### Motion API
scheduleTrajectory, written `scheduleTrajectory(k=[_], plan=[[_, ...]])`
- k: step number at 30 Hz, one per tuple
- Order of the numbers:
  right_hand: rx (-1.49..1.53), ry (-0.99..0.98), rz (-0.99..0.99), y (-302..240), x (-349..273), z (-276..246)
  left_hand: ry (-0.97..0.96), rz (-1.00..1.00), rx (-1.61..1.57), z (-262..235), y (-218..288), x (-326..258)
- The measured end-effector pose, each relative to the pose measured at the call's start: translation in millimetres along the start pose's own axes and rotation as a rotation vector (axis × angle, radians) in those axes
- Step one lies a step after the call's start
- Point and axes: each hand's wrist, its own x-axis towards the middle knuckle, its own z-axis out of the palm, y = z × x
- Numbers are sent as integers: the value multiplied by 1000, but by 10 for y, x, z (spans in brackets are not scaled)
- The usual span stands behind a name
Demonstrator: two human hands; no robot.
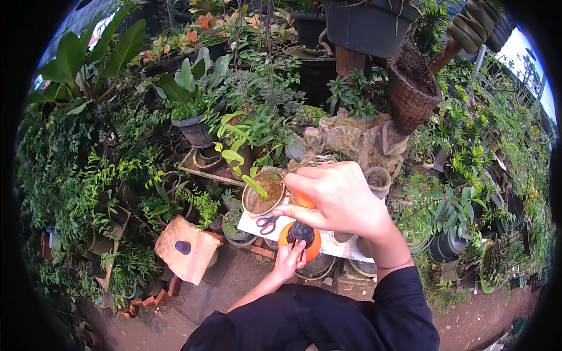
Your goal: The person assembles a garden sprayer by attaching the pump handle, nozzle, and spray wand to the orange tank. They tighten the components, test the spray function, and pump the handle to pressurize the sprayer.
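An orange and black pump sprayer (312,247) is upright in front of me, close to the edge of a white board (250,223). My left hand (288,261) wraps round its black upper part, thumb up. Above it, the fingers of my right hand (346,196) curl over the sprayer's orange top knob (303,199); my wrist and palm hide part of it. To the left of the sprayer lies a pair of scissors (267,224) with dark and red handles. Behind the scissors stands a round pot (247,202) with soil and a yellow-green leafy stem.
A pale block (199,248) with a dark purple cap-like object (182,247) stands at the left. Potted plants crowd the far side, with a rough rock-like planter (345,137) and a hanging woven basket (413,99) beyond my right hand. Loose bricks (155,300) lie lower left.
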Motion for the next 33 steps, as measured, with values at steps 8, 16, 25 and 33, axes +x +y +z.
scheduleTrajectory(k=[8,16,25,33], plan=[[12,-148,184,-307,-416,1259,58,87,-185,-55,82,-317],[104,174,-2,-114,-173,755,189,146,-22,28,119,-498],[185,101,-66,-563,158,836,251,110,-106,-203,176,-828],[171,-160,-140,-1185,403,1608,428,182,-170,-697,192,-1159]])
